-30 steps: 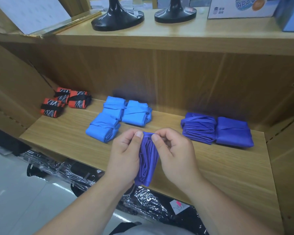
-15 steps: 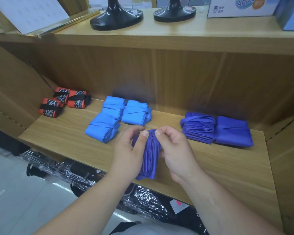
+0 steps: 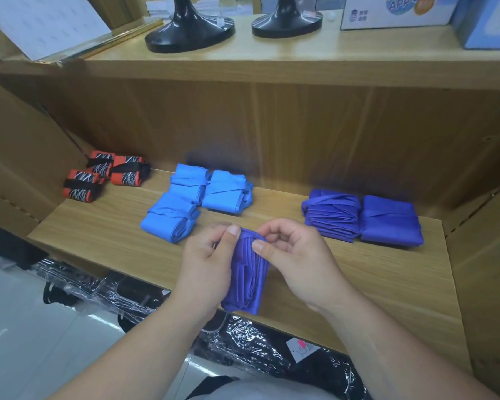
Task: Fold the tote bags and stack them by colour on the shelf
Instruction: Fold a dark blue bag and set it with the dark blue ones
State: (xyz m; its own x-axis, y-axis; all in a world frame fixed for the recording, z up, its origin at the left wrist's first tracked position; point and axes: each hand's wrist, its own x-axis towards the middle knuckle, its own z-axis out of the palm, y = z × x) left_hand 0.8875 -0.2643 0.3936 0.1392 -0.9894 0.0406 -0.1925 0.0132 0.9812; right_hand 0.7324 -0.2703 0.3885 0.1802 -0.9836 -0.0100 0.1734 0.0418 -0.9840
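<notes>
Over the front edge of the shelf, both hands are gripping a folded purple tote bag, the left hand and right hand pinching its top end. Behind are lying two purple bags, light blue bags and orange bags.

Both the left hand and right hand pinch a folded purple tote bag over the wooden shelf.
</notes>
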